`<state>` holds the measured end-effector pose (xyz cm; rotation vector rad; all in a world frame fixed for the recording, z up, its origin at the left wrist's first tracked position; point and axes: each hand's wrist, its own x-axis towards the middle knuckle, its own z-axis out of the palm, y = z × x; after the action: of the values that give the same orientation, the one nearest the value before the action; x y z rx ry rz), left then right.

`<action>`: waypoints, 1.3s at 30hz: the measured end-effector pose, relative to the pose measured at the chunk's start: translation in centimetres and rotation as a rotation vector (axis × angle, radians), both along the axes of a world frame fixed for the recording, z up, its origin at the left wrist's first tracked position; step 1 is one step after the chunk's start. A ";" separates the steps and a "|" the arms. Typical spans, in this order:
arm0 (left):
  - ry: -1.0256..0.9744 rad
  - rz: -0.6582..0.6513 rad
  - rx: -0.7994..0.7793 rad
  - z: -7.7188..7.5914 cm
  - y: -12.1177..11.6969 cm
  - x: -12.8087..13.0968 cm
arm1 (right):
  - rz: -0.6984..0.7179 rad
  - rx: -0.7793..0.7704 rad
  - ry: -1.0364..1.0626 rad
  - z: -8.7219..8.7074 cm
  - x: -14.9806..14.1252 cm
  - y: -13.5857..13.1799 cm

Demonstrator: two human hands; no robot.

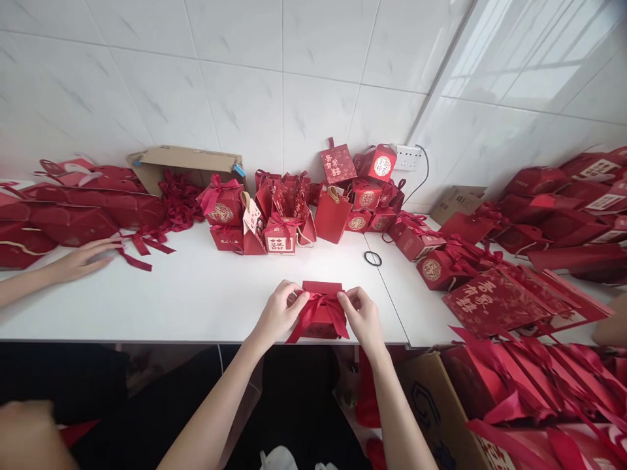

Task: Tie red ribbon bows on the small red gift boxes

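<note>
A small red gift box [322, 286] stands near the front edge of the white table, directly before me. Across its front is a red satin ribbon [324, 301] tied in a bow, its tails hanging down on either side. My left hand [285, 309] pinches the bow's left loop between thumb and finger. On the other side, my right hand [361, 314] is closed on the right loop in the same way. The lower front of the box is partly covered by the ribbon tails.
Finished red boxes [281, 238] and bags line the wall. A cardboard box [183, 156] holds loose ribbons [183, 202]. At left, another person's hand [95, 256] touches a ribbon. A black hair tie [372, 258] lies on the table [206, 294]. A filled carton [431, 405] stands lower right.
</note>
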<state>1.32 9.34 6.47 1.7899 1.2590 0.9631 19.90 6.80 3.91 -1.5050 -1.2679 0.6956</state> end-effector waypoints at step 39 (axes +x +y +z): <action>-0.145 0.006 -0.212 -1.2 0.4 0.4 | 0.354 0.548 -0.690 1.7 -4.9 -3.5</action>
<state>1.70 9.71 5.26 1.5269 1.2277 0.9094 14.96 3.30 5.58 -1.0874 -2.0763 -0.0094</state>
